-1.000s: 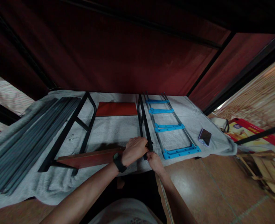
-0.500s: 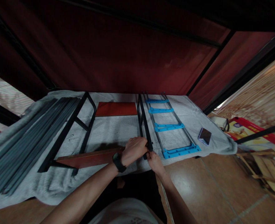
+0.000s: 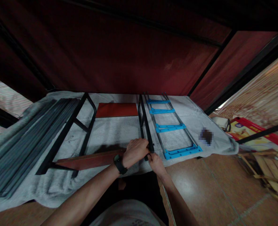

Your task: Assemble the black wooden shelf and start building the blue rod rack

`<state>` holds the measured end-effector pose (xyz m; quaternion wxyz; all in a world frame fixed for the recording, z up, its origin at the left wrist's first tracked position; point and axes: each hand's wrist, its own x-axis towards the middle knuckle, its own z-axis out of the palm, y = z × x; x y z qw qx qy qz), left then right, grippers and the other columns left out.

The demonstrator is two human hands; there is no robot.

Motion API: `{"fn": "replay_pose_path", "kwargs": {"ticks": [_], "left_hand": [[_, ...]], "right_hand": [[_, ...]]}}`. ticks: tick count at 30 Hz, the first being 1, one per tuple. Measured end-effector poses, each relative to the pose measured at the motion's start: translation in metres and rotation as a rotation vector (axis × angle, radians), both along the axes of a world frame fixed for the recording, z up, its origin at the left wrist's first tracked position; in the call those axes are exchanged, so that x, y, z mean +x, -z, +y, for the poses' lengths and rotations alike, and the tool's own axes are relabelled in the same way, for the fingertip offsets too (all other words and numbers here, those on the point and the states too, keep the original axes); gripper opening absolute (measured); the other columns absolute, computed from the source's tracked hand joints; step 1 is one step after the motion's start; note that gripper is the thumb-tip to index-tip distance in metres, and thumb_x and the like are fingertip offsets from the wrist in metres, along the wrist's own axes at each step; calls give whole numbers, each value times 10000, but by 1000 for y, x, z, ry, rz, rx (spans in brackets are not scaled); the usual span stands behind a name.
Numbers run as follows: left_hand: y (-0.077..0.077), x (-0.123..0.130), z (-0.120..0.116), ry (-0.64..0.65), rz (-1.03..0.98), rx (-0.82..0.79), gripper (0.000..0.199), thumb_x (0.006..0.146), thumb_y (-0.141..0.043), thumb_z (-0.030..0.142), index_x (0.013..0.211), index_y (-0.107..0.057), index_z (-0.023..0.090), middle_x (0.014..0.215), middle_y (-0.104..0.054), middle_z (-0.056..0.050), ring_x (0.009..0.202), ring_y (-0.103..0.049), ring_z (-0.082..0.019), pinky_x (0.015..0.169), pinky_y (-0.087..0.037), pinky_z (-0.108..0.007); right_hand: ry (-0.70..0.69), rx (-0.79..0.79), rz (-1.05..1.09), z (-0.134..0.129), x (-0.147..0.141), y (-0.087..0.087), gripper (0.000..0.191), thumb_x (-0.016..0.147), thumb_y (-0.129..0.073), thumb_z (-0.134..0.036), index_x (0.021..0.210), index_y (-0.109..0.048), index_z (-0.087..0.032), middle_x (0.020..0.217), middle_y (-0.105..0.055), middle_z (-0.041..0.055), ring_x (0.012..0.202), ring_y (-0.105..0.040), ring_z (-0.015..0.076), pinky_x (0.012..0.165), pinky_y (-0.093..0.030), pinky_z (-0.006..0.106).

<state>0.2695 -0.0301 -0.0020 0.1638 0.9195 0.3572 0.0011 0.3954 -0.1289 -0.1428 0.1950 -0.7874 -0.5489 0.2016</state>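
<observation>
A black metal frame (image 3: 145, 122) stands at the right end of two reddish-brown boards. My left hand (image 3: 136, 150), with a dark watch on its wrist, is closed around the near end of this frame. Just to its right, my right hand (image 3: 156, 162) has its fingers pinched together at the frame's near foot; whatever lies between them is hidden. The near board (image 3: 89, 161) runs on edge from behind my left hand to a second black metal frame (image 3: 65, 135). Farther back lies the other board (image 3: 116, 110), flat between the frames.
Grey tubes (image 3: 35, 141) lie along the left of the cloth-covered bed (image 3: 188, 113). A blue-and-grey rack (image 3: 170, 128) lies right of the frames, then a blurred-out phone (image 3: 206, 136). Small metal bolts (image 3: 73, 140) lie inside the left frame. A wooden folding chair (image 3: 268, 169) stands at right.
The view has shifted very slightly. Both hands keep the same hold at the frame's near end, and nothing else has visibly moved.
</observation>
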Motion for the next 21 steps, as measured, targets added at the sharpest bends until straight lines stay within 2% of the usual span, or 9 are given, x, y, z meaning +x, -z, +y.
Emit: {"fn": "replay_pose_path", "kwargs": {"ticks": [5,10,12,14,18,21], "left_hand": [[-2,2,-1,-18,26,-23,159,827,-543,195,874,-696,199,952,-743,-105,964,-695,-274,808,-494,-358],[-3,2,-2,-14,22,-25,150,825,-548,193,878,-689,199,955,-742,-106,971,-693,-279,813,-491,-363],[-3,2,-2,-11,20,-24,168,833,-531,183,885,-690,199,958,-741,-106,974,-691,-277,812,-491,-363],[-2,2,-3,-12,15,-12,180,848,-514,189,886,-689,197,950,-740,-107,969,-692,-277,807,-491,-365],[-1,3,-4,0,14,4,189,872,-506,223,886,-692,196,928,-739,-110,951,-695,-279,791,-494,-367],[-2,3,-5,-6,22,-1,193,877,-507,227,903,-697,198,940,-738,-112,969,-691,-278,807,-494,-366]], "right_hand": [[2,-28,-19,2,-2,-4,294,939,-398,-122,1125,-626,-113,969,-730,163,927,-694,260,799,-470,330],[-3,-16,-15,-1,-4,-4,322,931,-374,-110,1129,-625,-141,962,-727,148,914,-690,243,811,-468,324],[32,49,61,-3,-2,-3,303,940,-384,-167,1139,-611,-148,988,-717,137,949,-678,238,820,-479,323],[100,147,219,-5,3,-7,298,949,-385,-247,1142,-595,-160,946,-704,104,895,-673,220,773,-497,314],[247,322,567,-1,12,-32,376,967,-341,-436,1142,-562,-187,760,-618,17,589,-566,147,577,-474,271],[213,412,672,6,15,-57,382,947,-399,-501,1109,-570,-201,715,-573,-10,581,-539,138,594,-475,268]]}}
